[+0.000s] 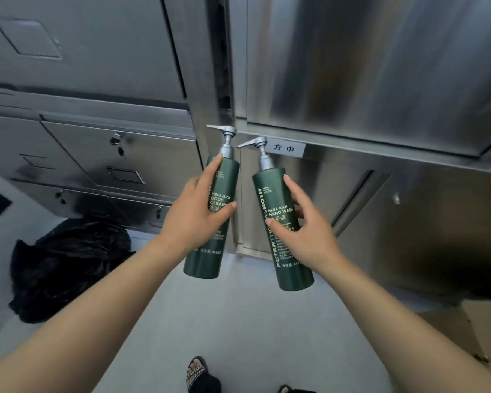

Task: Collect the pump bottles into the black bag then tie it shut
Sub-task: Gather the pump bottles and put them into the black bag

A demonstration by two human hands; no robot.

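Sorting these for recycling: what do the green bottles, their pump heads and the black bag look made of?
Body cleanser bottle and hand wash bottle: probably matte plastic, judging by the even, dull sheen. Pump heads: silver metallic finish, perhaps plated plastic. Black bag: thin plastic film, crumpled with glossy creases.

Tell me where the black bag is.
In the head view, the black bag lies crumpled on the floor at lower left, before the metal drawers.
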